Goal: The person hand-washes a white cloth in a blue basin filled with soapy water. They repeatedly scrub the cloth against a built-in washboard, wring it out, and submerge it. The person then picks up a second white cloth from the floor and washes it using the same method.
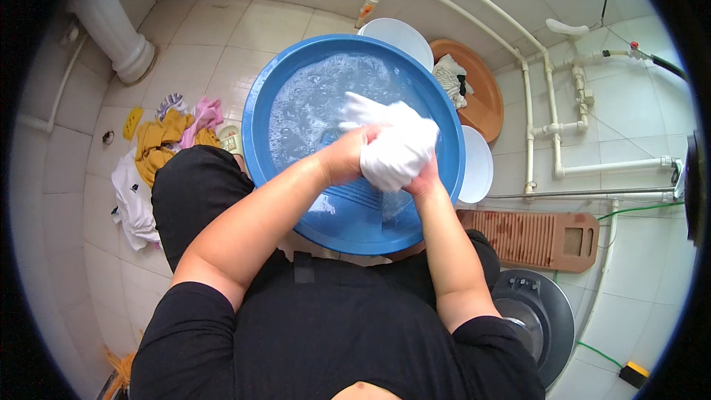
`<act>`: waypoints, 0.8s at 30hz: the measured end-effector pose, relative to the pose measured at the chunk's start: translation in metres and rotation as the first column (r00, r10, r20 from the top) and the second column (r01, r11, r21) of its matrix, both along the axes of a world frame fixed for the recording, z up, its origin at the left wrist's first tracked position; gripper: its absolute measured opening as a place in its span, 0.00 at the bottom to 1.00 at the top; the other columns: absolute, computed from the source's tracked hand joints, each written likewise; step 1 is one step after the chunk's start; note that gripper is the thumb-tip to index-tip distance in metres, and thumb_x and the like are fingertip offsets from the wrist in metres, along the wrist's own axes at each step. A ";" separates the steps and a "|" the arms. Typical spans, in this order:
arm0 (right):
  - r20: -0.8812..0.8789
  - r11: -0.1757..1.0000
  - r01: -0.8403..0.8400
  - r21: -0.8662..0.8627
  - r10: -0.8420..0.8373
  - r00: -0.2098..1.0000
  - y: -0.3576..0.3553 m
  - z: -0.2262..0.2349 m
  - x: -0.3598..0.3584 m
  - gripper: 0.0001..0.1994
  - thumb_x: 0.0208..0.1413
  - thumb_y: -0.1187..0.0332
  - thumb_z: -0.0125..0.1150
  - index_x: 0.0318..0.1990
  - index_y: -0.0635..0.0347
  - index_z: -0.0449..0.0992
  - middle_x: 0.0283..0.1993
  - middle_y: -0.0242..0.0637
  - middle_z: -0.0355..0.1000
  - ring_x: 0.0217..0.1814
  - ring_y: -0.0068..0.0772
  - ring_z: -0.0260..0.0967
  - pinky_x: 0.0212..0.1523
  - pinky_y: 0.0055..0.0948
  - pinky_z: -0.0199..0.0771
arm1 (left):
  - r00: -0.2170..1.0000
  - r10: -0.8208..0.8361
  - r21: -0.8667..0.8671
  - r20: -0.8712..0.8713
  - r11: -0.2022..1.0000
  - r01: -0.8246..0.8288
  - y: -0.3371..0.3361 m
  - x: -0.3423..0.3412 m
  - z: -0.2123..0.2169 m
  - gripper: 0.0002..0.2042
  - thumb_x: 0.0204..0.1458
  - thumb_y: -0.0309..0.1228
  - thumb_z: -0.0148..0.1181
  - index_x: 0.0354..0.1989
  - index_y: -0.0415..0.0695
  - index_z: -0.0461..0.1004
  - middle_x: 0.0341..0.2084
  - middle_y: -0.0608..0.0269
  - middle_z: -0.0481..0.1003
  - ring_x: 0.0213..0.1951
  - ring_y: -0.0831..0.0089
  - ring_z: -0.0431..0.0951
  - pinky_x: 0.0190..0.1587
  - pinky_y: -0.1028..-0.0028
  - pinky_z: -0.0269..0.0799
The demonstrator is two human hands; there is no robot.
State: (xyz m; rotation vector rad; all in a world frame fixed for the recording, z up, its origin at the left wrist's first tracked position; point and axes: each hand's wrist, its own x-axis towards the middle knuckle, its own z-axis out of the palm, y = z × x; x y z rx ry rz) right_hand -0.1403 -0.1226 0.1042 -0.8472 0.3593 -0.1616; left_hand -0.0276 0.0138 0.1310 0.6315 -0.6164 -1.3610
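Note:
A bunched white cloth [404, 141] is held up over a large round blue basin [255, 130]. My left hand [348, 154] grips it from the left, and my right hand [424, 179] grips its lower right side; most fingers of both hands are hidden by the fabric. A loose end of the cloth sticks out to the upper left. Sudsy water [318, 89] fills the far part of the basin. On the basin's near side, ridges [359, 196] like a washboard show below my hands, with a small patch of foam beside them.
Mustard, pink and white clothes [159, 144] lie on the tiled floor at left, near a yellow brush-like object [132, 123]. White round basins [475, 167] and a brown basin [489, 100] holding cloth stand right. A brown washboard [533, 239] lies near a grey-black round appliance [552, 318]. Pipes [552, 104] line the wall.

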 end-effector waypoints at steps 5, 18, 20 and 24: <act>0.218 0.914 0.108 -0.392 -0.022 0.976 0.012 -0.018 0.008 0.30 0.55 0.47 0.34 0.58 0.60 0.55 0.57 0.46 0.57 0.58 0.42 0.57 0.58 0.41 0.56 | 0.963 -0.163 0.070 -0.216 0.981 0.182 0.004 -0.005 -0.002 0.20 0.47 0.32 0.57 0.49 0.40 0.66 0.45 0.61 0.70 0.46 0.73 0.70 0.49 0.73 0.65; -0.071 0.889 0.017 0.458 0.018 0.997 0.003 -0.017 -0.012 0.22 0.55 0.58 0.43 0.53 0.62 0.63 0.52 0.44 0.65 0.53 0.39 0.64 0.53 0.38 0.65 | 0.948 0.318 0.450 -0.030 0.851 -0.271 -0.007 0.027 -0.045 0.16 0.51 0.31 0.50 0.49 0.43 0.65 0.44 0.55 0.70 0.45 0.64 0.71 0.47 0.65 0.68; -0.296 0.978 0.015 0.210 0.049 0.954 -0.003 -0.017 -0.014 0.21 0.54 0.59 0.46 0.53 0.61 0.64 0.51 0.42 0.66 0.53 0.37 0.64 0.53 0.36 0.64 | 0.961 0.237 0.551 0.146 0.787 -0.277 -0.007 0.030 -0.041 0.18 0.49 0.25 0.49 0.50 0.41 0.65 0.45 0.54 0.69 0.45 0.63 0.71 0.47 0.66 0.67; -0.552 0.913 -0.208 -0.352 -0.023 0.833 -0.013 -0.017 -0.015 0.19 0.52 0.64 0.50 0.52 0.60 0.66 0.51 0.38 0.66 0.52 0.32 0.64 0.53 0.31 0.62 | 0.514 -0.230 0.458 0.826 0.807 -0.374 0.004 0.058 -0.065 0.22 0.45 0.19 0.45 0.52 0.41 0.64 0.49 0.52 0.67 0.50 0.66 0.68 0.52 0.74 0.61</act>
